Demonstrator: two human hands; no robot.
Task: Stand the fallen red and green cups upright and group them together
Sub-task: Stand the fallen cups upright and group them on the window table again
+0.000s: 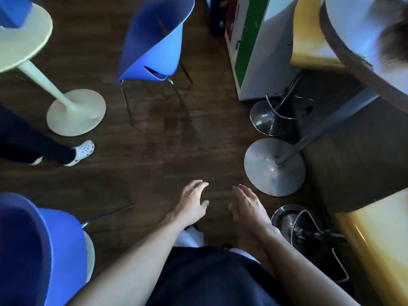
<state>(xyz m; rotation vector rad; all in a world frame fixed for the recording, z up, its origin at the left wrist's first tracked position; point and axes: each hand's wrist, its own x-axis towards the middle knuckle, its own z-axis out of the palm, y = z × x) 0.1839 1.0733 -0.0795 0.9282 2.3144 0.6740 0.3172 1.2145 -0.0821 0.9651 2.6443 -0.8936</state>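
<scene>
Both hands, left hand (194, 200) and right hand (247, 205), hang near, fingers relaxed, holding nothing above the floor (154, 151). No cups visible. Judged light, stiff; best gripped around the sides.

Café or canteen-style seating area: dark wood floor (154, 155), blue shell chair (154, 40) top centre, pedestal desk (24, 38) upper left, chrome bar stool base (271, 118) right, yellow bench (375, 235) lower right.

Dim, bluish light; wide-angle bending at the edges, motion blur in the top-right corner.
</scene>
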